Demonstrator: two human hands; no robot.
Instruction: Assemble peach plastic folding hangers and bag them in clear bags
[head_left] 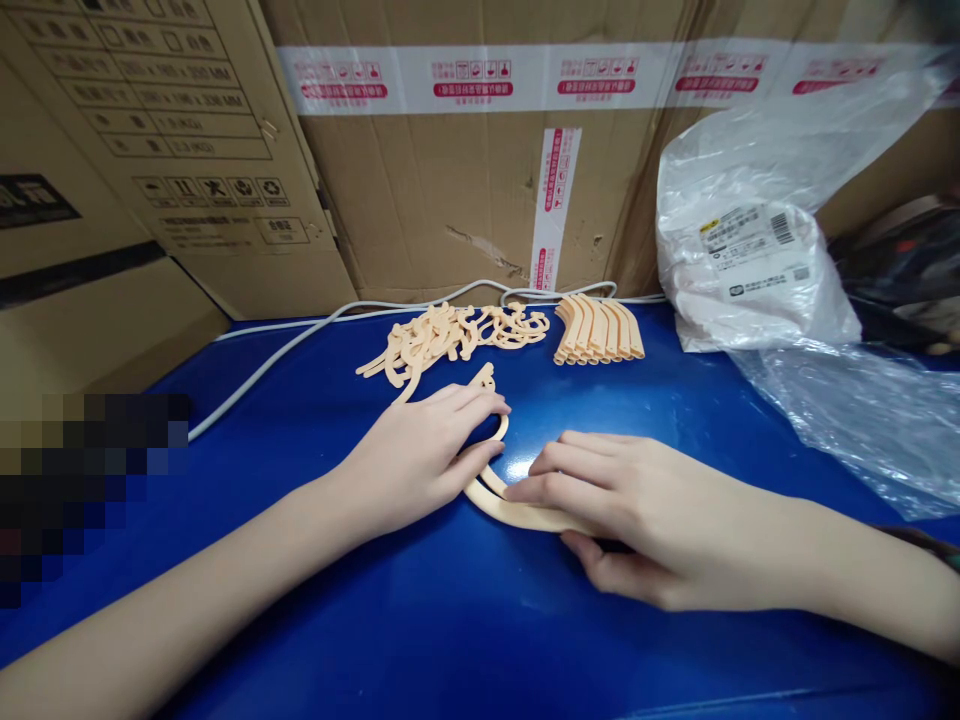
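Over the blue surface, my right hand [637,510] grips a wide, curved cream plastic piece [517,512], thumb below and fingers on top. My left hand [427,450] pinches a thinner curved cream strip [504,428] between thumb and fingers. The strip's lower end lies along the inner side of the wide piece, and its far end shows small knobs. My left palm hides part of both pieces. Just beyond my left hand lies a loose pile of thin curved cream strips [427,340]. Right of it, several wide curved cream pieces [600,330] are lined up side by side.
Cardboard boxes [450,200] wall off the back and left of the blue table [420,620]. A white cable [262,375] runs along the back and left side. A clear plastic bag with a label [750,240] slumps at the right, its film spreading over the table.
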